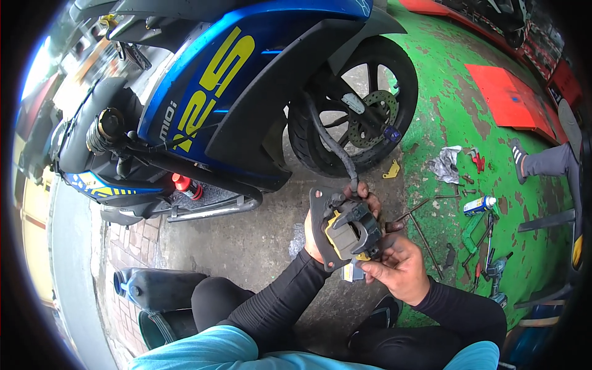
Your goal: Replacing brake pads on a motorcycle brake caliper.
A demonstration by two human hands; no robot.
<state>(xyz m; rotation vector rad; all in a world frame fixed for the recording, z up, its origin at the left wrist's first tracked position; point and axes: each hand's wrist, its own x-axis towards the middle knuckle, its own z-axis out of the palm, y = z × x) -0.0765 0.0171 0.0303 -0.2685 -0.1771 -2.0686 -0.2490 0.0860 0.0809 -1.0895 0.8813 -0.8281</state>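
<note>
A dark brake caliper (365, 224) with a flat black bracket (317, 226) is held up in front of me. Yellow-edged brake pads (338, 234) sit in it. My left hand (314, 240) is closed round the caliper from behind, its fingertips showing at the top beside the brake hose (333, 140). That hose runs up to the blue scooter (185, 80). My right hand (402, 268) pinches the lower yellow edge of a pad, thumb and fingers pressed together. Beyond the caliper stands the front wheel (299, 145) with its brake disc (390, 106).
On the floor to the right lie a yellow metal plate (391, 169), a crumpled rag (445, 165), a long wrench (425, 245), a small spray can (480, 205) and a cordless drill (497, 271). A person's leg (549, 161) is at far right. A dark jug (161, 288) lies at left.
</note>
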